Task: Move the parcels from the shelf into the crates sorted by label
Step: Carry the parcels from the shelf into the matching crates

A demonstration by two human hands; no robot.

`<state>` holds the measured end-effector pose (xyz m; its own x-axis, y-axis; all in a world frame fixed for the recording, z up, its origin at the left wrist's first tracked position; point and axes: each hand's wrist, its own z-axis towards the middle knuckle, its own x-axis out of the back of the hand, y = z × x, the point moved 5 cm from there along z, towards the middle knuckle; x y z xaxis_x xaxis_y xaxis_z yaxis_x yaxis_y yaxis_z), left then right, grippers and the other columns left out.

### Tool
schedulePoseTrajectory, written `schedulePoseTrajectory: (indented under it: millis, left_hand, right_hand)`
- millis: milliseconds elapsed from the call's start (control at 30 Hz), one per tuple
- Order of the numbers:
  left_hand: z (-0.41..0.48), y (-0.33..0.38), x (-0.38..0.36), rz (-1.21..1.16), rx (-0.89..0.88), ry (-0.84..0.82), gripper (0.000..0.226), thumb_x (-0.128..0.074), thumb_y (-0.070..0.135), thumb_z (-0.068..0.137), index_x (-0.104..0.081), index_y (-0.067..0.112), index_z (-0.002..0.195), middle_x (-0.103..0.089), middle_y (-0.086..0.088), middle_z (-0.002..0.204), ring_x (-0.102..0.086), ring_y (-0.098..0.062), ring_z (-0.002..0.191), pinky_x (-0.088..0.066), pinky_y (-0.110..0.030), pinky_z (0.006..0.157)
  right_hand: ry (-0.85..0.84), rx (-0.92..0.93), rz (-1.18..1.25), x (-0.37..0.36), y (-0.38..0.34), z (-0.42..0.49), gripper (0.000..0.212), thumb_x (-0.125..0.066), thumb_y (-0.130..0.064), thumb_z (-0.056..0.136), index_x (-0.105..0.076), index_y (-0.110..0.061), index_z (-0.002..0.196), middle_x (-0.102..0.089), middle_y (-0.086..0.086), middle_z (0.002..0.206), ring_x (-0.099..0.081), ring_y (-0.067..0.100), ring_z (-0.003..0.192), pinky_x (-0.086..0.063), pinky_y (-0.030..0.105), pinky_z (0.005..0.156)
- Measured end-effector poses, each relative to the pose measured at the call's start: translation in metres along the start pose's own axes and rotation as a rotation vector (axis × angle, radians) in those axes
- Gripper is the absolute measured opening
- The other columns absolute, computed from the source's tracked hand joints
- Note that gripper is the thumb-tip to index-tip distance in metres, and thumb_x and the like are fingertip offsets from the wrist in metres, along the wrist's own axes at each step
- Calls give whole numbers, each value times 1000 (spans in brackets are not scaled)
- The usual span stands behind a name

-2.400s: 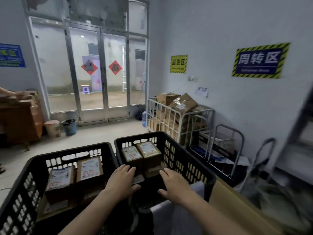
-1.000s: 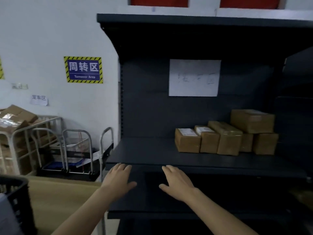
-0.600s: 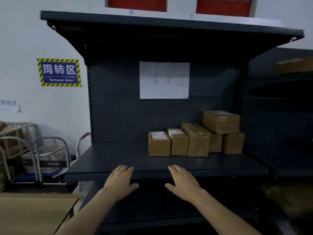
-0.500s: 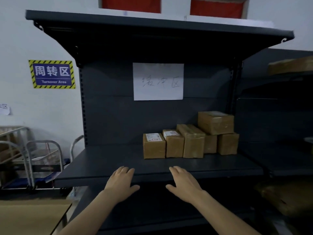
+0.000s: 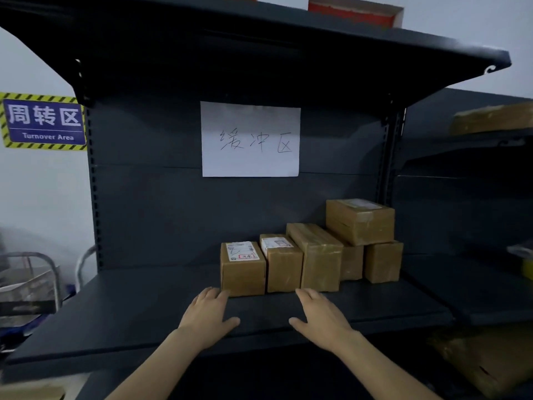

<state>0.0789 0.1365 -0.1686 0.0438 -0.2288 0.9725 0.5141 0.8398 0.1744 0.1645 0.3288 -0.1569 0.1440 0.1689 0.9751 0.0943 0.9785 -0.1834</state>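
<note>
A dark shelf fills most of the frame, its top board running across the upper edge and its lower board spreading across the middle. At the right edge stands a second shelf, with a brown box on its upper level and a wrapped bundle at the lower right corner. A white paper with handwriting hangs on the back panel at centre. A blue sign with a yellow-black border sits on the wall at the left edge, above the blurred metal handles of a trolley at the lower left. Six parcels cluster right of centre on the lower board: a first parcel and a second parcel, each with a white label on top, then a taller third parcel, all side by side; behind them to the right, a top parcel lies across two low parcels. Below centre, the left hand and right hand reach over the board palms down, fingers straight, thumbs spread inward, holding nothing. The left fingertips are at the first parcel's lower left corner and the right fingertips just under the third parcel; whether they touch cannot be told.
</note>
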Motion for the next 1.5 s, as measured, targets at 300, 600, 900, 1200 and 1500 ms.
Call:
schedulePoseTrajectory:
  millis: [300, 600, 900, 1200, 1500]
  left_hand:
    - [77, -30, 15, -117, -11, 120, 62, -48, 46, 91, -29, 20, 144, -37, 0, 145, -28, -18, 137, -30, -31, 112]
    - [111, -43, 9, -527, 109, 181, 53, -43, 41, 95, -33, 15, 141, -44, -4, 141, -38, -21, 131, -36, -33, 103]
    - [132, -63, -22, -1038, 440, 55, 52, -45, 39, 94, -44, 8, 136, -53, -10, 134, -51, -25, 120, -37, -34, 102]
    - [98, -80, -10, -1107, 408, 131, 45, -45, 31, 96, -42, 16, 138, -56, -4, 131, -52, -19, 115, -39, -30, 98]
    - [39, -137, 12, -1035, 344, 350, 49, -54, -1, 89, -38, 14, 134, -59, 5, 114, -58, -7, 105, -51, -22, 83]
  right_hand:
    - [173, -32, 82, 17, -3, 76, 64, -48, -39, 94, -22, -14, 147, -26, 2, 153, -27, 16, 138, -30, 28, 110]
    - [306, 22, 168, 17, -42, 109, 54, -46, -40, 94, -33, -17, 141, -36, 0, 144, -37, 13, 131, -36, 25, 105]
    - [194, -88, 293, -13, -52, 121, 58, -44, -41, 95, -26, -16, 144, -46, 2, 135, -49, 13, 120, -43, 24, 96]
    - [147, -98, 647, -31, -69, 148, 49, -39, -34, 99, -38, -5, 138, -37, 9, 140, -46, 14, 122, -35, 18, 96]
    - [137, 137, 774, -55, -134, 161, 42, -51, -27, 94, -42, -10, 132, -40, 3, 128, -44, 2, 99, -39, 4, 64]
